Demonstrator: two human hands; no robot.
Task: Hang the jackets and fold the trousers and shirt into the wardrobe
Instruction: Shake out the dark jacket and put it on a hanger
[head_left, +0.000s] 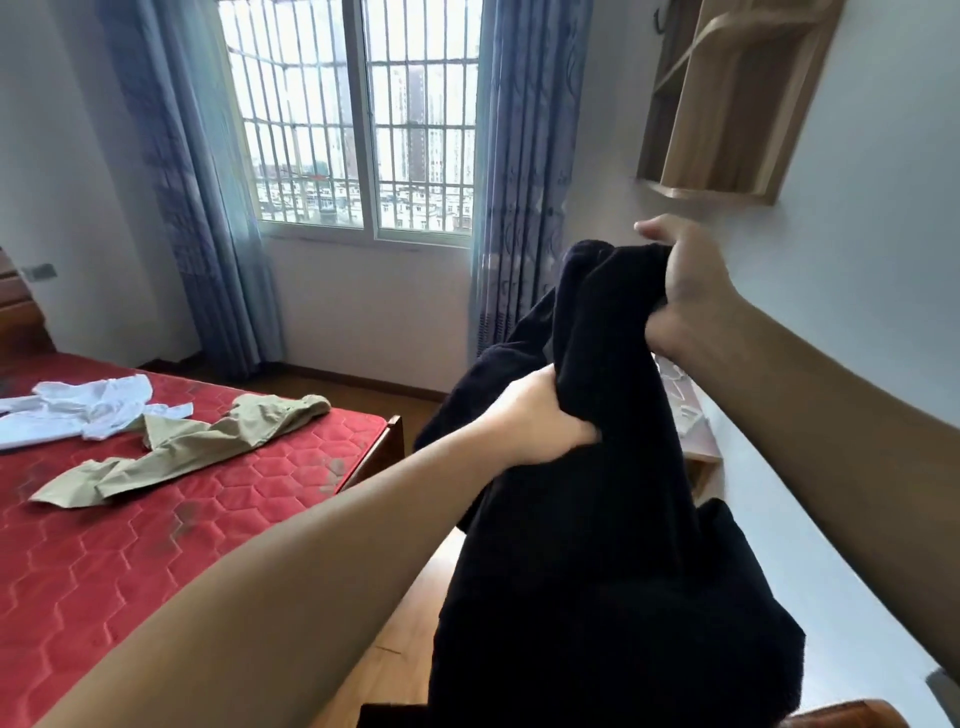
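The black jacket (597, 467) hangs in mid-air at the right centre of the frame, bunched and drooping toward the lower edge. The right hand (685, 291) clutches its top edge, and the left hand (540, 415) grips a fold lower down. It looks thick, soft and limp, fairly weighty, not slippery; I'd take it by the collar or shoulders so it falls open. On the red bed (156, 545) at the left lie khaki trousers (208, 447) and a white shirt (88, 410), crumpled.
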